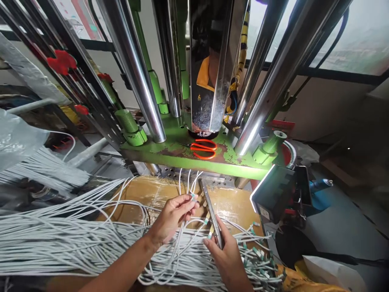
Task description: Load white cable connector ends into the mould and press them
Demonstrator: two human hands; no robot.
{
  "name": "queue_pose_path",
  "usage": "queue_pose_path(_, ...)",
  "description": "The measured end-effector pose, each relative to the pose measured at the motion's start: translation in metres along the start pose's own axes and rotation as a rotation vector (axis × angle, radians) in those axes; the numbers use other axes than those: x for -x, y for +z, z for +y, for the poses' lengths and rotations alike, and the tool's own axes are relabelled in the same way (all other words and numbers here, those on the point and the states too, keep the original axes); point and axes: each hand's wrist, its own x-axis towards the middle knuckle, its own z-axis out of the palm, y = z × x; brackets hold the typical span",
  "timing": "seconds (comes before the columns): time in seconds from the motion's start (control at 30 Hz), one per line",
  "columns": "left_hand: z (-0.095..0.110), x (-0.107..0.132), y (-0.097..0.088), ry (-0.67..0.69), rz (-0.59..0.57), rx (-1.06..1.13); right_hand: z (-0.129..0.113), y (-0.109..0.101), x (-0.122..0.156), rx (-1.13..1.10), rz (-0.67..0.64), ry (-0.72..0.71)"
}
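Two hands work: left hand (172, 217) pinches a white cable's tip (192, 196); right hand (226, 253) grips a slim metal bar (211, 211).

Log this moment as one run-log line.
left hand: pinches white cable end | right hand: holds metal bar | beneath: white cable bundle | behind: orange scissors on green press base

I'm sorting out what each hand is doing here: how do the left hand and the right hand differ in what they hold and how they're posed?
The left hand pinches a white cable's connector end between its fingertips, while the right hand grips a long metal bar. The left hand is raised above the cables with its fingers curled, whereas the right hand sits lower, against the white cable bundle. Both are bare and work over the brown board below the green press plate.
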Motion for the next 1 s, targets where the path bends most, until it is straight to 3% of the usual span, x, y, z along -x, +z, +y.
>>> queue_pose_path(0.07, 0.002, -0.003, -0.005, -0.047, -0.031, -0.015, 0.002, -0.001, -0.001, 0.017, -0.020, 0.005)
queue_pose_path(0.13, 0.001, -0.008, -0.010, -0.013, -0.099, -0.195, 0.003, 0.000, -0.003, 0.014, 0.001, -0.011)
queue_pose_path(0.3, -0.012, -0.020, -0.016, 0.278, -0.226, -0.720, 0.006, 0.004, -0.002, -0.037, 0.115, -0.066)
queue_pose_path(0.4, -0.020, -0.023, -0.017, 0.456, -0.264, -0.880, 0.005, 0.002, -0.002, -0.005, 0.064, -0.064)
queue_pose_path(0.5, -0.023, -0.022, -0.017, 0.584, -0.305, -0.954, 0.004, -0.001, -0.004, 0.032, 0.000, -0.044)
queue_pose_path(0.6, -0.022, -0.020, -0.017, 0.663, -0.320, -1.003, 0.003, -0.002, -0.003, 0.023, 0.016, -0.034)
queue_pose_path(0.73, -0.020, -0.018, -0.016, 0.712, -0.320, -1.045, 0.000, 0.001, 0.001, 0.001, 0.075, -0.042)
queue_pose_path(1.0, -0.024, -0.020, -0.017, 0.745, -0.282, -1.014, -0.012, 0.002, 0.003, -0.001, 0.033, -0.003)
